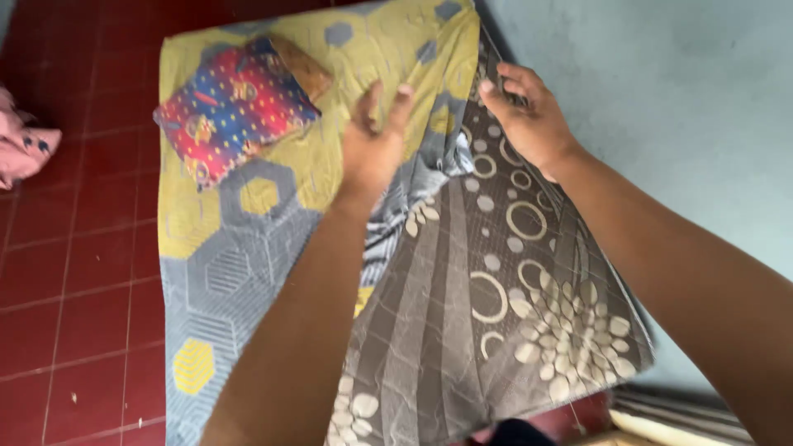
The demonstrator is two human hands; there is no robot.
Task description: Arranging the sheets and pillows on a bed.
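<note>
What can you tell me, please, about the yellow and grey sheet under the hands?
The yellow and grey sheet is thin, creased cloth printed with hexagons, yellow at the far end and grey nearer. It lies partly spread over a grey mattress with pale circles and flowers, its inner edge bunched. The left hand presses on it; the right hand grips the mattress's far edge. A red dotted cushion rests on it.

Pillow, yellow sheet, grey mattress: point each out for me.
Pillow [235, 107], head view, middle of its red and blue dotted top.
Yellow sheet [248, 248], head view, grey hexagon patch left of the forearm.
Grey mattress [496, 289], head view, bare ringed cover.
</note>
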